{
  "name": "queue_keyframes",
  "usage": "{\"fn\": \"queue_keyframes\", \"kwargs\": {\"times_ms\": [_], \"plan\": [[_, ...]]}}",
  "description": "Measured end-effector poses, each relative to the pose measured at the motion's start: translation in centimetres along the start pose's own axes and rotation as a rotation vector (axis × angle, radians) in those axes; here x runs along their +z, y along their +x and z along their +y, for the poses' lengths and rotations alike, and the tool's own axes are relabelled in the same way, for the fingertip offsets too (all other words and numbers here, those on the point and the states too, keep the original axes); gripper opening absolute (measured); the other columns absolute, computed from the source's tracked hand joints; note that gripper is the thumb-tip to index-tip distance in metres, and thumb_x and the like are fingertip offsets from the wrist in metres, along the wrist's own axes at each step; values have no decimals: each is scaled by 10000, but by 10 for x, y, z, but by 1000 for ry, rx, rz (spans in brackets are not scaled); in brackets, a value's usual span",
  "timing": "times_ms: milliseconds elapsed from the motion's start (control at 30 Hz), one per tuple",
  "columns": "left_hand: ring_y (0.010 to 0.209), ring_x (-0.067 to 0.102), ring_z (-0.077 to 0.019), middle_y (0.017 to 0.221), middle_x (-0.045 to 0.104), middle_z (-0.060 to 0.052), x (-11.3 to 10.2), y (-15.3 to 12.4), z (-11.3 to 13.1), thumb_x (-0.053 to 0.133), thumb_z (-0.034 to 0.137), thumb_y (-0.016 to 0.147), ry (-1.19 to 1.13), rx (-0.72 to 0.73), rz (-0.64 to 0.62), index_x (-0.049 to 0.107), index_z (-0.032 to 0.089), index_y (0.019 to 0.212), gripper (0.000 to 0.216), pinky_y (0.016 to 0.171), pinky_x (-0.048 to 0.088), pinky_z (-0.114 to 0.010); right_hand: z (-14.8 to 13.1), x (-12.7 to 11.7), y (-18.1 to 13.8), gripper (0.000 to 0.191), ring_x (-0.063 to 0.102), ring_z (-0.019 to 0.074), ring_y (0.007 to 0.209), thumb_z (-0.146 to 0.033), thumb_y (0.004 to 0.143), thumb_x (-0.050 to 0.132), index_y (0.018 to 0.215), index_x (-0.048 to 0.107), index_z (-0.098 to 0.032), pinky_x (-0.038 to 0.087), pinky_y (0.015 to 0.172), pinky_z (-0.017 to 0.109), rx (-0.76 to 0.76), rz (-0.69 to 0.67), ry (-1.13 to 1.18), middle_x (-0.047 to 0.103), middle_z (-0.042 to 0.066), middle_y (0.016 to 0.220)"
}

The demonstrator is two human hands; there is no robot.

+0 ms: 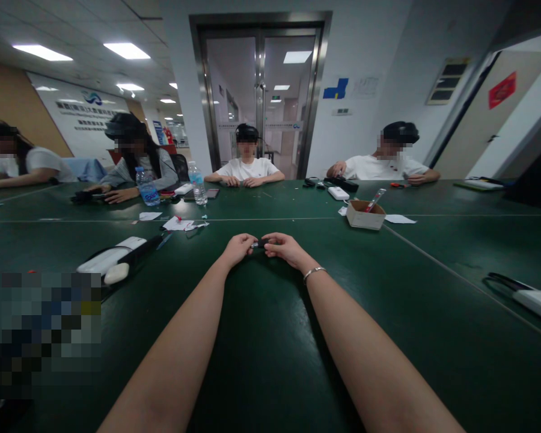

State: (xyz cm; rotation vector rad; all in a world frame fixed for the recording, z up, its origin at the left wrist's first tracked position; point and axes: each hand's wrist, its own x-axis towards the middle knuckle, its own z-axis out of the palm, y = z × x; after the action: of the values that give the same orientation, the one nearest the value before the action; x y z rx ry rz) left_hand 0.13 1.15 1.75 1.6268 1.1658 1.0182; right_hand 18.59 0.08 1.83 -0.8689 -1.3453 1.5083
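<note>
Both arms stretch forward over the dark green table point(261, 337). Between my hands is a small black object with a silvery end point(260, 244), too small to name for certain. My left hand point(238, 249) pinches it near the silvery end, fingers closed. On the black end, the thumb and fingers of my right hand point(286, 248) are closed too. A silver bracelet point(314, 274) circles my right wrist. The fingers cover part of the object.
A small open box point(365, 218) with a red-and-clear item stands right of my hands. Two water bottles point(198, 186) and paper scraps point(179, 224) are ahead left. White devices point(112, 257) lie to the left. Several people sit around the table.
</note>
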Motion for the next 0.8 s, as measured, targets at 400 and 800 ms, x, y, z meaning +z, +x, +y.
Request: {"fn": "queue_keyframes", "kwargs": {"times_ms": [400, 800], "plan": [[362, 396, -77, 450, 491, 33, 1, 5, -3, 478, 349, 840, 17, -79, 8, 583, 111, 965, 289, 401, 282, -187, 0, 0, -1, 327, 627, 81, 630, 30, 667, 679, 932, 647, -158, 558, 567, 173, -35, -6, -15, 591, 26, 902], [593, 531, -101, 745, 599, -31, 1, -2, 0, 667, 405, 696, -48, 24, 39, 591, 140, 875, 329, 467, 389, -186, -2, 0, -1, 293, 635, 96, 630, 16, 721, 654, 965, 630, -143, 555, 568, 178, 8, 18, 51, 553, 12, 803]]}}
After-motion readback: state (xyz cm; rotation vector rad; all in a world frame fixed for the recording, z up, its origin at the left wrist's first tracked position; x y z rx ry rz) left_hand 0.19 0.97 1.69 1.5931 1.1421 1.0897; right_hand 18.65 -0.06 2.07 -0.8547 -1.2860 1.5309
